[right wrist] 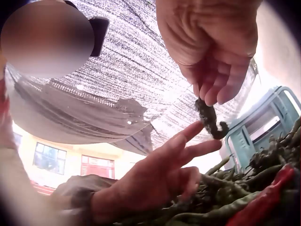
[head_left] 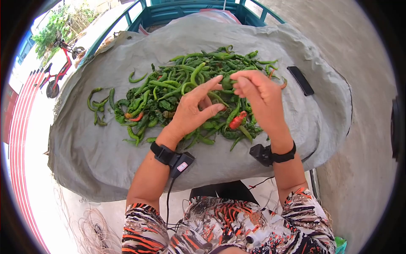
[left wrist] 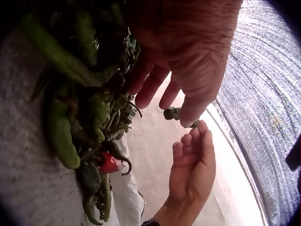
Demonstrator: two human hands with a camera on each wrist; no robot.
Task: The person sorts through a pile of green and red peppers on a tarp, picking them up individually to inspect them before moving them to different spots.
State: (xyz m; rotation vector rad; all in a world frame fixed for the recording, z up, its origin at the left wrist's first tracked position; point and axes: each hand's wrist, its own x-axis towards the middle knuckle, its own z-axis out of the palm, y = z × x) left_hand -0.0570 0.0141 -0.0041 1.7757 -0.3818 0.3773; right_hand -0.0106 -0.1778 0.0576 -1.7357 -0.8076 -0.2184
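Note:
Between finger and thumb, my right hand (head_left: 265, 101) pinches the top end of a small, dark green chili pepper (right wrist: 207, 120) with a curled tip. Above the pile, my left hand (head_left: 192, 109) has its fingers spread and mostly straight. One left finger overlaps the held pepper in the left wrist view, and in the right wrist view the fingertips are right at it. Below both hands spreads a heap of green chili peppers (head_left: 179, 80), some wrinkled. A red pepper (head_left: 237, 121) lies at the heap's near side, close below my right hand.
A grey sheet (head_left: 105, 165) lies under the peppers, over a teal cart (head_left: 165, 13). Right of the heap rests a black phone (head_left: 300, 81). A few loose peppers (head_left: 98, 106) lie at the left. Beyond the sheet stands a red scooter (head_left: 61, 74).

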